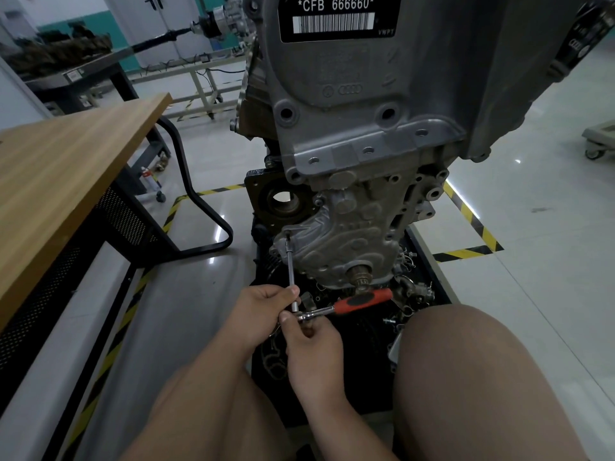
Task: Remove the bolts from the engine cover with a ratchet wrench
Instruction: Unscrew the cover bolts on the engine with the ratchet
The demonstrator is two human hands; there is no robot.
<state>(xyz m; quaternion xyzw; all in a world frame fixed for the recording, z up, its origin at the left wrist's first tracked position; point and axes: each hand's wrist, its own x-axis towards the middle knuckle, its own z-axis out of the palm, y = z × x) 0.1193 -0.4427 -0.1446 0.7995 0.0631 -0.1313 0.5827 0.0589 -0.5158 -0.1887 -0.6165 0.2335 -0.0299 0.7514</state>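
A grey engine stands upright before me, its ribbed lower cover (336,241) facing me. A long silver extension bar (291,272) runs from a bolt (288,233) at the cover's upper left corner down to my hands. My left hand (263,311) pinches the bar's lower end between thumb and fingers. My right hand (314,347) grips the chrome head of the ratchet wrench (346,304), whose red and black handle points to the right under the crankshaft stub (361,276).
A wooden-topped bench (66,174) with a black leg frame stands at my left. My bare knee (466,367) is at the right. Loose clips and small parts (412,294) lie on the black base under the engine. Yellow-black floor tape (466,252) marks the bay.
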